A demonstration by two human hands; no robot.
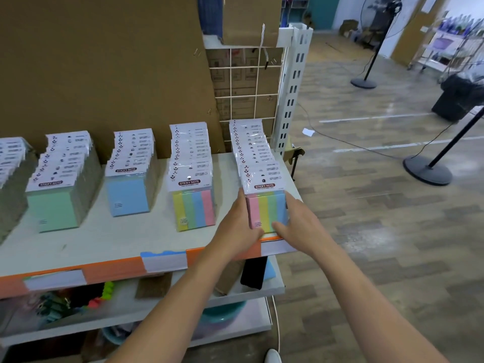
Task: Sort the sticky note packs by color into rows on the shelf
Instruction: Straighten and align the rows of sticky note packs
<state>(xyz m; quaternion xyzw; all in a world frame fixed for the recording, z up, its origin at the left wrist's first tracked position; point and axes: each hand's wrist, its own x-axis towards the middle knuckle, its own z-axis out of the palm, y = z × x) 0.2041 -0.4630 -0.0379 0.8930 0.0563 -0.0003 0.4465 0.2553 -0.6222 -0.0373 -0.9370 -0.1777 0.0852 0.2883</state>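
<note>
Rows of sticky note packs stand on the white shelf [110, 239]: a green row [56, 205], a blue row [128, 197], a yellow-green-blue-pink striped row [194, 210] and, at the right end, a pink-yellow-green-blue striped row [265, 209]. A further row [10, 163] is cut off at the far left. My left hand [239, 226] presses flat against the left side of the rightmost row's front pack. My right hand [296, 226] lies against its right side, with the thumb across the pack's lower front. The fingers of both hands look straight.
A cardboard backboard [104, 61] rises behind the rows. A white slotted upright [294, 82] and wire grid [243, 82] stand at the shelf's right end. Lower shelves [146, 307] hold clips and other goods. Fan stands [427, 171] and cables occupy the wooden floor to the right.
</note>
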